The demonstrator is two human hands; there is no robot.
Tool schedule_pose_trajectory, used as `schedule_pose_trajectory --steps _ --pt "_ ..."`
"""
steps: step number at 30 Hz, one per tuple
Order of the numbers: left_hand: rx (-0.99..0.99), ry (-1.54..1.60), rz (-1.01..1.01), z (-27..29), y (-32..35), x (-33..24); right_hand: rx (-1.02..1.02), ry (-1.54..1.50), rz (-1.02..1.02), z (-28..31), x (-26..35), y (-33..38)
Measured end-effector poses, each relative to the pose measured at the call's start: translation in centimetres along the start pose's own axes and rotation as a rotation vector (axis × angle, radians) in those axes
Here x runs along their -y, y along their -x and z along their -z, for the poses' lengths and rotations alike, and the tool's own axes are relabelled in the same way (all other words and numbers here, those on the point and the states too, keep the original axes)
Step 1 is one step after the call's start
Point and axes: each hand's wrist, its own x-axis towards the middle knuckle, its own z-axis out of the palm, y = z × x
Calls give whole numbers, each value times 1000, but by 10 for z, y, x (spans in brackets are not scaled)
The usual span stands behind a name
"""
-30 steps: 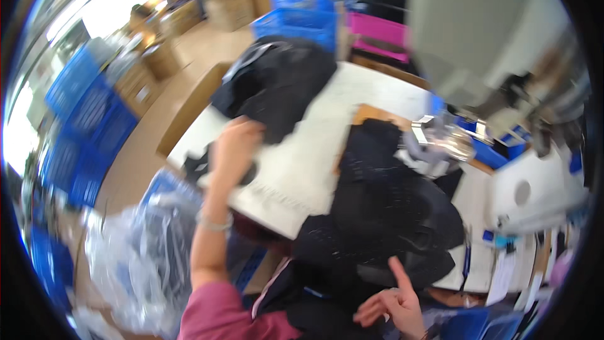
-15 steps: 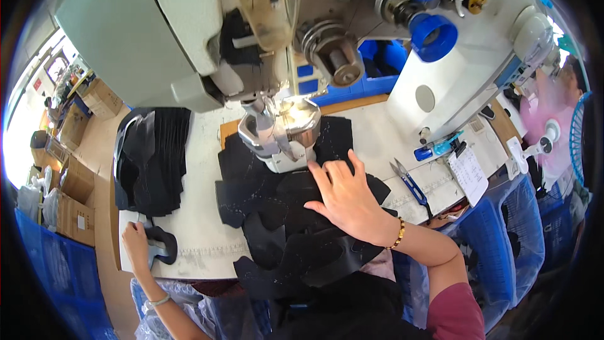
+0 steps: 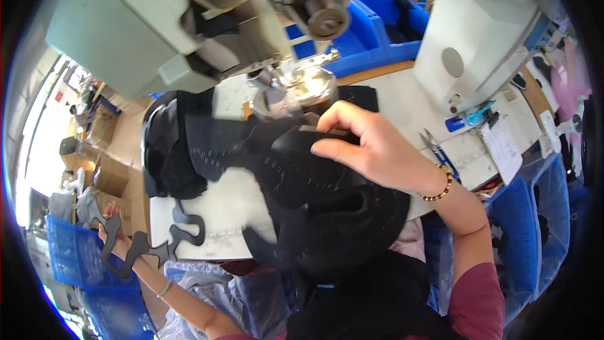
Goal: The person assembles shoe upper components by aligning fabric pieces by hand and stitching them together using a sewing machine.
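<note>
My right hand (image 3: 371, 151) is bent over black fabric pieces (image 3: 314, 189) just in front of the sewing machine head (image 3: 296, 91). Its thumb and forefinger close around the edge of a smooth black piece (image 3: 292, 141); the other fingertips are hidden. The fabric has a knit texture and light stitch marks, and part of it is blurred. Off the table's left side, my left hand (image 3: 112, 230) holds a wavy dark grey cut piece (image 3: 135, 249) that hangs across the wrist. A similar grey piece (image 3: 189, 233) lies on the table's left corner.
A stack of black cut pieces (image 3: 167, 151) is on the table's left. Blue-handled thread snips (image 3: 440, 154) and a written sheet (image 3: 501, 151) lie at right. Blue bins (image 3: 358, 31) stand behind the machine; lined blue crates (image 3: 528, 226) stand at lower right.
My left hand has come off the table's edge to the left, lifting a wavy grey piece. My right hand's spread fingers have curled, and the black fabric has shifted. The view has moved too.
</note>
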Motion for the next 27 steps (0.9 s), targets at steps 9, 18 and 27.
schedule_pose_trajectory --steps 9,18,27 --pt "455 -137 -125 -182 96 -11 82 289 -64 9 -2 -5" --pt "718 0 370 -254 134 26 20 276 29 -4 1 -2" --pt "686 -719 -395 -248 115 6 -65 157 94 -2 9 -1"
